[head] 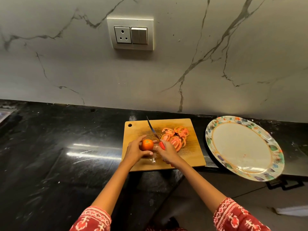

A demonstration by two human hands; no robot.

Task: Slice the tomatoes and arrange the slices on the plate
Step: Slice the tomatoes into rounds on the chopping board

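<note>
A whole tomato (147, 144) is held on the board (191, 157) by the left hand (134, 150), its fingers and thumb curled round it. The red-handled knife (155, 134) is gripped by the right hand (167, 152), blade just right of the tomato. Slices (175, 136) are piled on the board's right half. The plate (240, 147) lies right of the board.

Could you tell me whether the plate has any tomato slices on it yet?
No: the plate is bare; the tomato slices lie on the cutting board.

Right hand (166, 151) hides most of knife handle (162, 145); sleeves cut off at btm.
</note>
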